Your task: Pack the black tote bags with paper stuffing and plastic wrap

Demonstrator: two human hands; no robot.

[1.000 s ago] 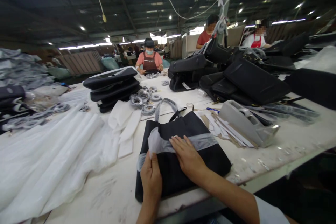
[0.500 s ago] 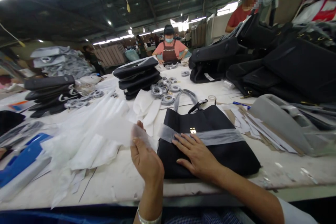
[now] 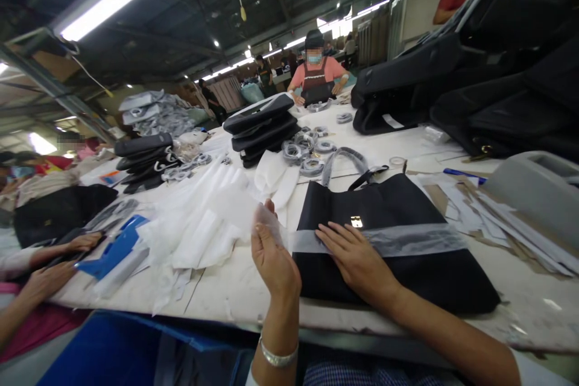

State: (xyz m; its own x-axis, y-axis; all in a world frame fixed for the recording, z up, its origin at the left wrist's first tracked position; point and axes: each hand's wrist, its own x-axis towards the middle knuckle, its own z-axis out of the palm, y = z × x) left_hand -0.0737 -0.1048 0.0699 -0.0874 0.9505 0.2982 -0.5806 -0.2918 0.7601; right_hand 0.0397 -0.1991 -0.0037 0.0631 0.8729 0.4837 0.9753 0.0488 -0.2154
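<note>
A black handbag [image 3: 434,283] lies flat in front of me, a translucent strip [image 3: 407,240] across its middle. Just above the strip shows a gold clasp [image 3: 356,221], and a plastic-wrapped handle [image 3: 344,157] arches from the far side. My right hand [image 3: 362,262] rests flat on the strip and bag, fingers stretched out. Left of the bag, my left hand [image 3: 275,259] is raised on edge, pinching a thin white sheet [image 3: 266,220] between thumb and fingers. More white sheets [image 3: 203,223] spread over the table beside that hand.
Coiled straps [image 3: 312,166] and stacked black bags [image 3: 262,126] stand beyond. A large black bag pile [image 3: 407,84], papers [image 3: 511,217] and a grey block [image 3: 538,187] lie right. At left, a co-worker's hands [image 3: 49,280] are near a blue tool [image 3: 113,250]. Another co-worker [image 3: 316,75] faces me.
My view has turned left, so the scene shifts right and a co-worker's hands appear at the left. My right hand stays on the bag; my left still pinches the sheet.
</note>
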